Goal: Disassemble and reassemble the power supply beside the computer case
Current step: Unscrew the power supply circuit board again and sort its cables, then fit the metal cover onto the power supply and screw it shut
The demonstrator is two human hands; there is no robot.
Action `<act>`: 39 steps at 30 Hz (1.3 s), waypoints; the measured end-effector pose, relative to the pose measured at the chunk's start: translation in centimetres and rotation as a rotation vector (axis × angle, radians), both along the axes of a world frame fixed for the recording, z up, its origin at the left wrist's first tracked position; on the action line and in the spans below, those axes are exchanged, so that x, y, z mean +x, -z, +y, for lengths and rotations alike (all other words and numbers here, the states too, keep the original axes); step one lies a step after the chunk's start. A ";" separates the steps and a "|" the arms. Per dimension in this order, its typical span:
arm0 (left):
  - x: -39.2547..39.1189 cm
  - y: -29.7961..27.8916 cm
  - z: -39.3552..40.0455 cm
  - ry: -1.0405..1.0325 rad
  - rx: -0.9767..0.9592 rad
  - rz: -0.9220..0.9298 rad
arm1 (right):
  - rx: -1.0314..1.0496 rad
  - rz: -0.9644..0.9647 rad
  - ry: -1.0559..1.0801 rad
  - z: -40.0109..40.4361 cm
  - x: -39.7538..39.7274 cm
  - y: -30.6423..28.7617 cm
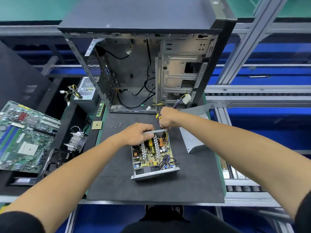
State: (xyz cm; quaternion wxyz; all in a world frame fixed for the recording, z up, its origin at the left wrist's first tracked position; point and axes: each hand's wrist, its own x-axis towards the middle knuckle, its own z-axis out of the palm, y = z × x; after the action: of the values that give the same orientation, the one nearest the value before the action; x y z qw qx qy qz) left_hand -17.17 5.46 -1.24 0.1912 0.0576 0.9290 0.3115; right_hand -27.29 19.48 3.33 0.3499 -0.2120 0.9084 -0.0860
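Opened power supply [154,154] sits near the middle of the dark foam mat [117,182], lid off, board and heatsinks exposed, metal end plate facing the near edge. Left hand [136,134] rests on its far-left corner, fingers curled over the far wall's rim, gripping it. Right hand [166,118] is just past the far-right corner of the supply, fist closed around a screwdriver [158,116] with a yellow and black handle; tip hidden behind the hand, can't tell what it touches. Removed cover [193,132], bent grey sheet metal, lies on the mat's right side, just beside the supply, one end near the case. Computer case [143,64] stands upright at the mat's far edge, side panel off, open toward the camera, loose cables and a white connector hanging inside its lower part. A few small screws [117,126] lie loose on the mat's far-left area, apart from the supply. CPU chip [97,125] sits at the mat's far-left corner, a RAM stick [100,109] on edge just beyond it. A second power supply [85,93] with its cable bundle stands left of the case. Further left, off the mat: finned cooler [75,140] and a green motherboard [25,137] on a black tray. Both forearms bare, dark sleeves at the near edge.
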 end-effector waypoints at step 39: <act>-4.2 -2.9 17.3 0.316 -0.252 0.199 | 0.217 0.208 -0.118 13.3 -2.1 -6.5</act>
State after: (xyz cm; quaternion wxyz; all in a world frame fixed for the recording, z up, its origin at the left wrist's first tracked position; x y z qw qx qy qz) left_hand -21.36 22.78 1.69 0.1508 0.2083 0.9543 0.1520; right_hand -29.38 32.82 9.81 0.2791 -0.2336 0.9297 0.0560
